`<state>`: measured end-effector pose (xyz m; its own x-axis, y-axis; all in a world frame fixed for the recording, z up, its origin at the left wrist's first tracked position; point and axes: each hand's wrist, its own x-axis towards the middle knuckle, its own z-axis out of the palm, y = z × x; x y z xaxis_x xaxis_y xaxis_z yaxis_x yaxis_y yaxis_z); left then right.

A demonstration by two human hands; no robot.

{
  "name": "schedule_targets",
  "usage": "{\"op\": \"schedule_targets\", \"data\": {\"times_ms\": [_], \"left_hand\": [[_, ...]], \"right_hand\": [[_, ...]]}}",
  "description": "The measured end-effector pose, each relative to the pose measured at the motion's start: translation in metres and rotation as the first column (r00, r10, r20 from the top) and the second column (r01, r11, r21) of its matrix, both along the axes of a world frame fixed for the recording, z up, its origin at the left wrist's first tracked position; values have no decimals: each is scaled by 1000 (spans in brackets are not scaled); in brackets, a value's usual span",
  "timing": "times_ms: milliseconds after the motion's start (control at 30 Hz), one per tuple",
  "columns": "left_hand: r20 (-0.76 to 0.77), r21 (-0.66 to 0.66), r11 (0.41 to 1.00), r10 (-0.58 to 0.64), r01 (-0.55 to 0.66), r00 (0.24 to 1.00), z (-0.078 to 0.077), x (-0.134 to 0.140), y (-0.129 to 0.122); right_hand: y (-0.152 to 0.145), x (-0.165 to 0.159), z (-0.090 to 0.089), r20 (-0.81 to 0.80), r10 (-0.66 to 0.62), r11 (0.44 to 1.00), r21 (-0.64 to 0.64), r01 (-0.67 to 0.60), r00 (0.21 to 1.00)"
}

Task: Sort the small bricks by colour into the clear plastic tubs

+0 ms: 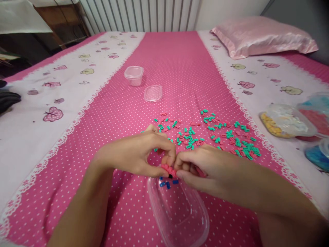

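Observation:
Between my two hands is a small cluster of pink building bricks [169, 169] with a black brick at its lower edge. My left hand [144, 154] pinches the cluster from the left with thumb and fingers. From the right, my right hand [197, 166] closes thumb and forefinger on its other side; its remaining fingers are curled. Just below the cluster, several blue bricks [168, 185] lie at the far end of a clear plastic lid [203, 219]. Beyond my hands, many loose green and pink bricks [190, 139] are scattered on the bedspread, some hidden behind my fingers.
A clear tub [134, 76] and a small clear lid [153, 93] stand farther off on the pink dotted bedspread [174, 65]. At right are a container with yellow and white pieces [285, 121] and one with blue pieces [317, 157]. A pink pillow [262, 37] lies back right.

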<state>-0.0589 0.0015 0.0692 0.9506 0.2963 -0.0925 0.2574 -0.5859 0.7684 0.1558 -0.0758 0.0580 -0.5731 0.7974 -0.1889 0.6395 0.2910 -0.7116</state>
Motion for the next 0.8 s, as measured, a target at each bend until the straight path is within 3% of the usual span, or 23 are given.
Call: {"op": "schedule_targets", "data": {"times_ms": [267, 567, 800], "left_hand": [[37, 136, 987, 78, -82, 996, -4, -2, 3], [27, 251, 949, 192, -192, 981, -2, -2, 3], [56, 265, 938, 216, -223, 975, -3, -2, 4]], "right_hand": [[8, 1, -3, 49, -171, 984, -50, 173, 984], [13, -14, 3, -47, -358, 928, 90, 360, 933], [15, -17, 6, -134, -412, 905, 51, 421, 901]]}}
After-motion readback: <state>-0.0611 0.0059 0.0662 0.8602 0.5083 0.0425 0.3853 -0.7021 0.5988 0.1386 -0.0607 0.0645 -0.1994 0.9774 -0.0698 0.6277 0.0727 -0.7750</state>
